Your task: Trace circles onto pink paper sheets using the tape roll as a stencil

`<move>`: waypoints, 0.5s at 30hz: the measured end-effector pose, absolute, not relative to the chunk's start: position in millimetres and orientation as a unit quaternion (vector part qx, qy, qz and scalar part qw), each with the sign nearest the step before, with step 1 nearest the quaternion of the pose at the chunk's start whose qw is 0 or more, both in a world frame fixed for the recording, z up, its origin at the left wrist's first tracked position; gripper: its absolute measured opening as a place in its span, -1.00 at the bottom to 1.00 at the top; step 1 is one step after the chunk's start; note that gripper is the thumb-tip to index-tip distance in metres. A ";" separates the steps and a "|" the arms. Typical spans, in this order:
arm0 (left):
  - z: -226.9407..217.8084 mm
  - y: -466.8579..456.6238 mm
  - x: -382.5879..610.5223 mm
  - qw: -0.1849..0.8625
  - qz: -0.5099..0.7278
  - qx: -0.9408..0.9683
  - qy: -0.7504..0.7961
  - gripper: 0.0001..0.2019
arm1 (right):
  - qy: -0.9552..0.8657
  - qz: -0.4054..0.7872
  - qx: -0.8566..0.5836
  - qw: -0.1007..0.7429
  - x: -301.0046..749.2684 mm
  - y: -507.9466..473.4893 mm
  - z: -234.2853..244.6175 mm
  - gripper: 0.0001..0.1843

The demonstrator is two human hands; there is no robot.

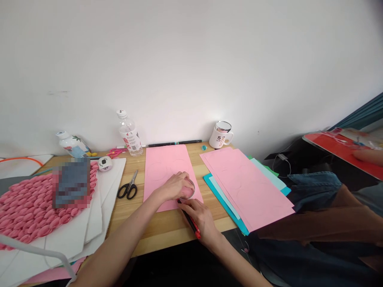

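Observation:
A sheet of pink paper (158, 191) lies before me on the wooden table, with faint drawn circles on its upper part. My left hand (177, 185) reaches across it and holds a round, thin-rimmed, see-through disc (188, 192) down against the sheet's lower right. I cannot tell whether the disc is a lid. Close below it, my right hand (201, 217) grips a black pen (188, 220) with a red end. The pen's tip is up by the disc's lower left edge, and the fingers partly cover it.
Black-handled scissors (128, 189) lie left of the sheet. A water bottle (130, 137) and a white mug (220, 135) stand by the wall. Stacked pink and blue papers (248, 191) lie to the right. Pink petal-like pieces (32, 203) cover white boards at left. Another person's arm (368, 156) shows far right.

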State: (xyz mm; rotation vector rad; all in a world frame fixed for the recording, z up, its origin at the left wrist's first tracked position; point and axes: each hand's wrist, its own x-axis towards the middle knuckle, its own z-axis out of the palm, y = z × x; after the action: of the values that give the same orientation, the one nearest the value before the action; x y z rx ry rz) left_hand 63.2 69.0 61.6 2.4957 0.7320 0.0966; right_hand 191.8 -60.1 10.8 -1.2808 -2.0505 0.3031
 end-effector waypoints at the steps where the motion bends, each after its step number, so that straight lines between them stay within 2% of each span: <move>1: 60.9 69.3 62.8 0.269 0.035 0.923 0.274 -0.87 | -0.791 0.118 -0.494 0.341 193.9 -61.8 11.3 -0.59; 8: 61.8 69.5 62.7 0.282 0.029 0.918 0.279 -0.76 | -0.791 0.171 -0.476 0.343 216.9 -75.1 19.6 -0.55; 15: 66.0 68.4 64.2 0.293 0.020 0.913 0.284 -0.81 | -0.744 0.232 -0.509 0.365 235.8 -78.2 21.5 -0.67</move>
State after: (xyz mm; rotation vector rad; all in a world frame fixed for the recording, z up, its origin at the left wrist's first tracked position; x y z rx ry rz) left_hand 64.2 68.4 66.0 2.4312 0.7566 0.0542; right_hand 235.8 -78.2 21.5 -1.3092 -1.9127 0.5962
